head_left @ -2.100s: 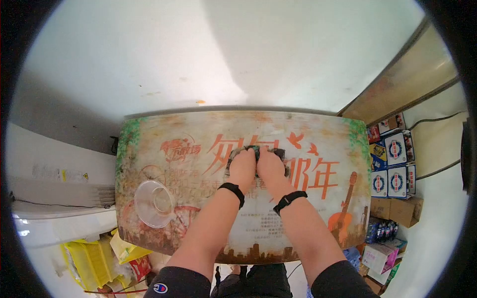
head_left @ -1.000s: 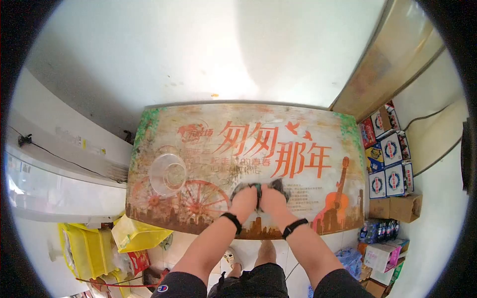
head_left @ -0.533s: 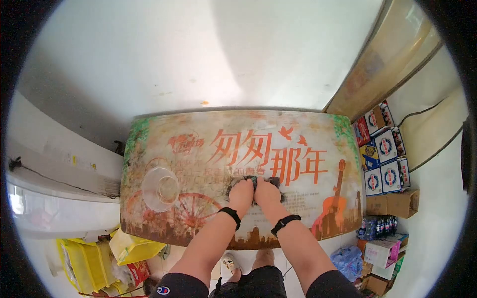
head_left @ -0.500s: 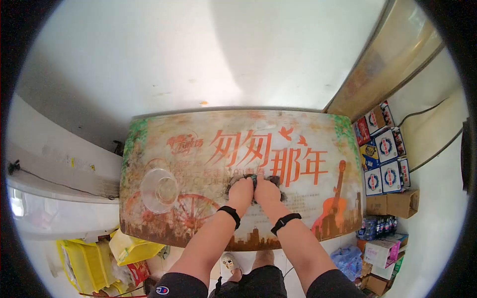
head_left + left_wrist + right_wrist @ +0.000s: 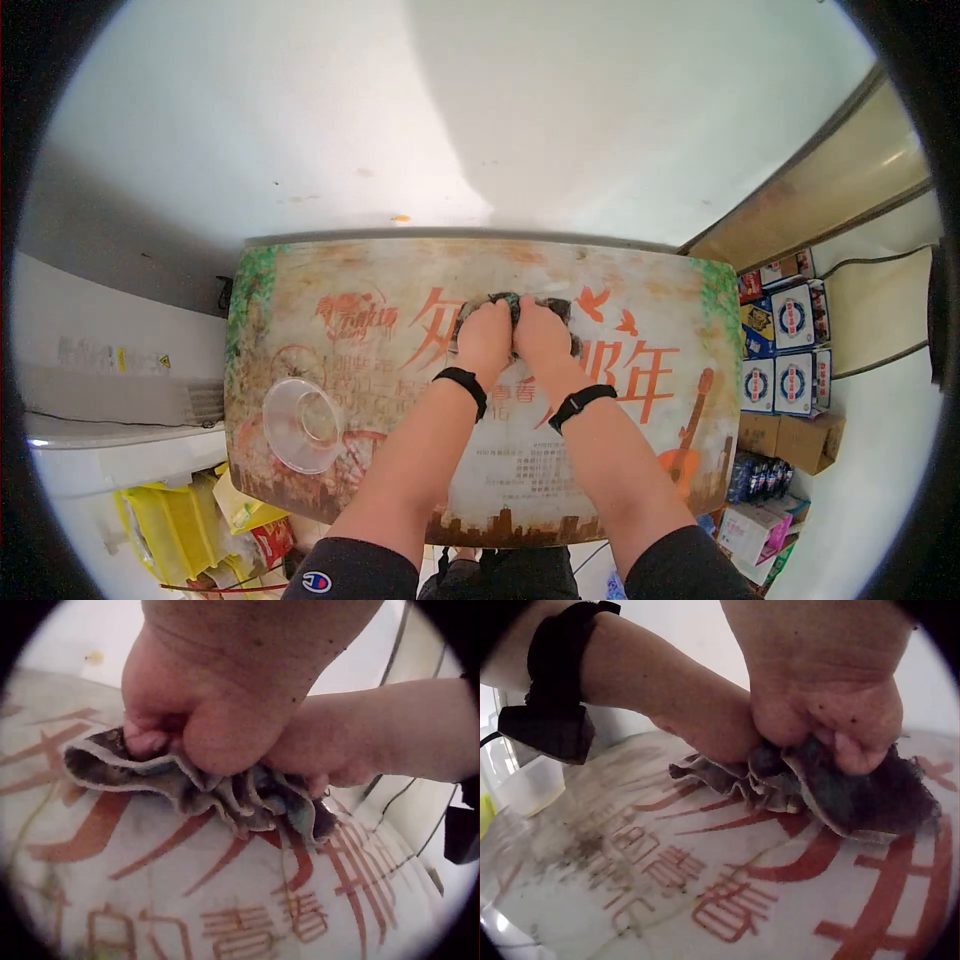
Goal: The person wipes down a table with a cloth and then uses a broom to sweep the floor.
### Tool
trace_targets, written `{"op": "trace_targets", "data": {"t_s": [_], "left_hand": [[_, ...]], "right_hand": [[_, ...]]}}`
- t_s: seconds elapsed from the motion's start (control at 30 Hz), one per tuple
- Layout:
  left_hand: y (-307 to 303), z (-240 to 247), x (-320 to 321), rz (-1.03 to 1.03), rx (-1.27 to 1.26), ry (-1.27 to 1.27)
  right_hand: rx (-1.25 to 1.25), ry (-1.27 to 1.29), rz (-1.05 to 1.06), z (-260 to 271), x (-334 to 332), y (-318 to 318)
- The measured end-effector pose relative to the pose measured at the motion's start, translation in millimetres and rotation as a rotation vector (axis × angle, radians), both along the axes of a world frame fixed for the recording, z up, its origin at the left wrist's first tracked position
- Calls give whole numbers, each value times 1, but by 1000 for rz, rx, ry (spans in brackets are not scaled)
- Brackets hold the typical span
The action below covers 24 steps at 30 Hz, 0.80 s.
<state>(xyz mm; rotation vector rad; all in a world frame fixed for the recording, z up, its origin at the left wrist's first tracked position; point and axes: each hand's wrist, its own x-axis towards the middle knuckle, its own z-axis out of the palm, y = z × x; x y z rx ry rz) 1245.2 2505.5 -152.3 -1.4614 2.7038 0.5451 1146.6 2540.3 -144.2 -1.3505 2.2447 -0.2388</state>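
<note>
A dark grey cloth [image 5: 172, 784], bunched into folds with a pale edge, lies on the printed tabletop [image 5: 560, 470]. My left hand [image 5: 485, 335] grips its left part, fingers curled into the fabric. Beside it, my right hand [image 5: 543, 338] holds the right part in the same way, and the two hands are close together. In the right wrist view the cloth [image 5: 870, 799] spreads out past the right hand's knuckles, over the red lettering. The fingertips of both hands are mostly hidden in the folds.
A clear plastic tub [image 5: 303, 425] stands on the left of the tabletop, where the surface looks stained. A white wall [image 5: 330, 120] rises behind the far edge. Stacked boxes [image 5: 790, 330] are on the right; yellow bags [image 5: 170, 530] sit low at the left.
Both hands with the cloth came toward the near edge about a second ago, then moved back out to the large red letters. The tub stays on the table's left.
</note>
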Motion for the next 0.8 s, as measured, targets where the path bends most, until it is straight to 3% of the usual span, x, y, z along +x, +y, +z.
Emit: {"op": "trace_targets", "data": {"t_s": [0.53,0.6,0.8], "left_hand": [[-80,-15,-34,109,-43,82],[-81,-18,-29,0,-114,68],[-47,-21,-14,11,17,-31]], "right_hand": [[-97,61,87,-15,-41,-86],[-110,74,96,-19,-40,-83],[-167,49,144,-22,-26,-33]]}}
